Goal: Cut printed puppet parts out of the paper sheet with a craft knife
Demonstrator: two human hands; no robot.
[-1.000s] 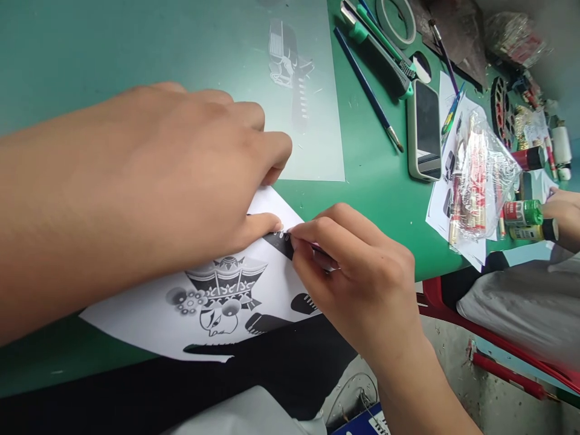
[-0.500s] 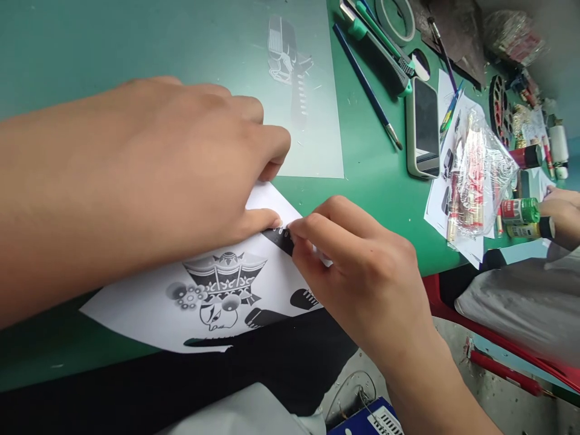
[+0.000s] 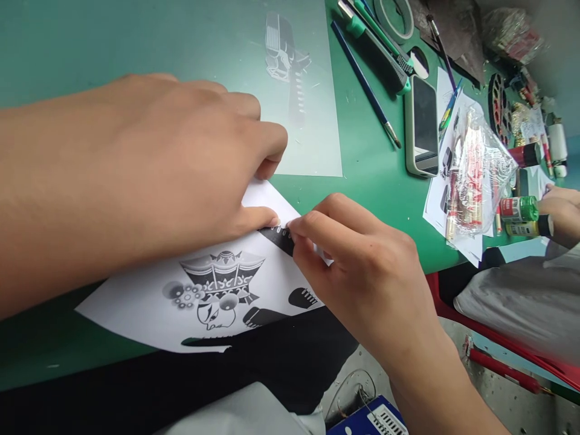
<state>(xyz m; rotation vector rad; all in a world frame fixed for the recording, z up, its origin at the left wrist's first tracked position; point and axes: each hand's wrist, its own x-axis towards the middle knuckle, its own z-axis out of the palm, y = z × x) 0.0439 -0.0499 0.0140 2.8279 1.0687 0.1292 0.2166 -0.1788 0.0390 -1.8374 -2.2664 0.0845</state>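
A white sheet of paper (image 3: 136, 302) lies at the table's near edge, printed with black and grey figures, among them a head in an ornate hat (image 3: 222, 272). My left hand (image 3: 194, 151) rests over its upper part, fingers bent, thumb stretched apart and pressing beside a black printed strip (image 3: 278, 240). Close to that thumb, my right hand (image 3: 362, 254) is closed in a pinch at the strip. Whatever lies between its fingertips is hidden. The paper's right corner runs beneath this hand.
Beyond my hands lies a clear sheet (image 3: 312, 151) with a pale figure. To the right are a paintbrush (image 3: 365, 81), cutter knives (image 3: 380, 51), tape (image 3: 410, 24), a phone (image 3: 421, 127), bagged pens (image 3: 475, 175) and paint bottles (image 3: 521, 208). Another person's hand (image 3: 562, 208) shows far right.
The whole view has shifted slightly. Both hands stay nearly in place on the paper, and a little more of the black strip's edge shows between them.
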